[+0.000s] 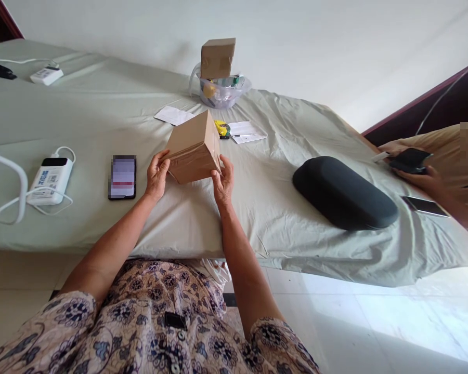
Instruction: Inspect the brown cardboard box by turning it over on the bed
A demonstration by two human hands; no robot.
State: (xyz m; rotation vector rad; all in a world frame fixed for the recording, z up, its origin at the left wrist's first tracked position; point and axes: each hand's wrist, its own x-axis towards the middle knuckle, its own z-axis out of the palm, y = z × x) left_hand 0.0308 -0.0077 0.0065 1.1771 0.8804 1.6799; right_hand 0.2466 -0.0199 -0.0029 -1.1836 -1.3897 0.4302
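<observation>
Between my two hands is a brown cardboard box [191,140], tilted, with tape along its near edge. My left hand [158,174] grips its left corner, thumb on the near side. On the right corner my right hand [222,180] is closed, its thumb against the near face. Whether the underside of the box touches the cloth is hidden from me. Just behind the box lie a yellow and green packet [221,128] and a white paper [246,133] with a pen on it. Another white paper [173,115] lies at its back left.
A clear plastic basket [222,96] holds small items and a second cardboard box [217,58]. Left are a phone [122,177] and a white power bank [51,181] with cables. On the right lies a black hard case [345,192]; beyond it another person's hand [425,181] holds a dark object.
</observation>
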